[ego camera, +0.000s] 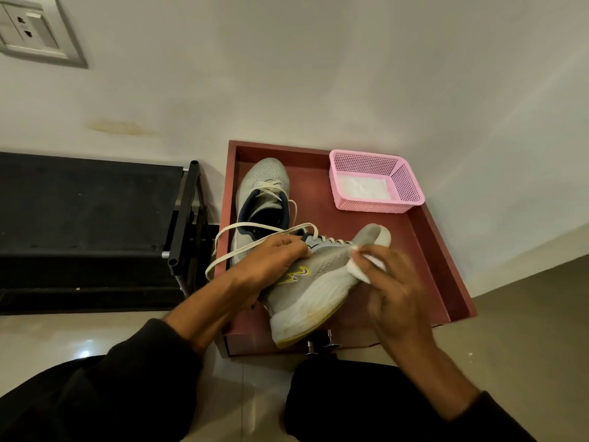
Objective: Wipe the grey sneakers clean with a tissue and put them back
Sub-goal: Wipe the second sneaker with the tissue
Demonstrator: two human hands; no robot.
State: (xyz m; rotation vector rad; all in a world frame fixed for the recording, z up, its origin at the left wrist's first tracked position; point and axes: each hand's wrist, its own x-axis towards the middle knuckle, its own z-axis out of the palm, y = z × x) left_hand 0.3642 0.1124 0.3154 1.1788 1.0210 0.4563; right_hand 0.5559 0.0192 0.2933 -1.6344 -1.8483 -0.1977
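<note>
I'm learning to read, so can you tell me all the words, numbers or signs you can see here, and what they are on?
There are no words or numbers to read here.
Held sneaker: a yellow and white zigzag logo on its side, a shape only, no letters.
Other sneaker in the red tray: no writing shows.
Pink basket: no label.
Wall socket: any marks are too small to read.

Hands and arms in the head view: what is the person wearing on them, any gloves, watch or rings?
Both hands, left hand and right hand, are bare: no gloves, and no watch or rings show. Dark, nearly black long sleeves are pushed up, leaving the forearms uncovered.
</note>
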